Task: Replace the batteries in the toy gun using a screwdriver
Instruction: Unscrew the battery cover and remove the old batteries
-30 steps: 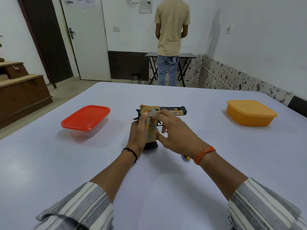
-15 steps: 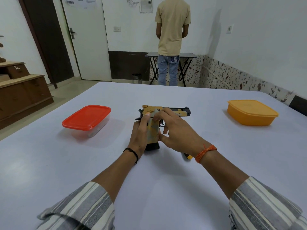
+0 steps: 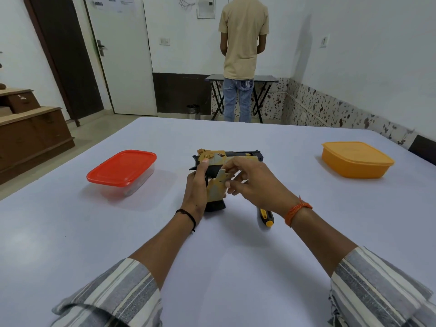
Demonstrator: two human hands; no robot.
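Two hands work mid-desk (image 3: 236, 267). We see the left hand (image 3: 197, 185) gripping the yellow-and-black plastic toy gun (image 3: 226, 159) by its grip; right hand (image 3: 252, 185) fingers pinch a tan grip cover panel (image 3: 223, 177). Yellow-black-handled screwdriver (image 3: 265, 217) lies beside the right wrist.

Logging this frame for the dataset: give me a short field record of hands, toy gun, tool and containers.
left hand: grips the grip of the toy gun, which lies on the table
right hand: fingers pinch a tan cover piece lifted at the grip
screwdriver: on the table, below the right wrist, not held
red-lidded box: left, closed
orange box: right, closed
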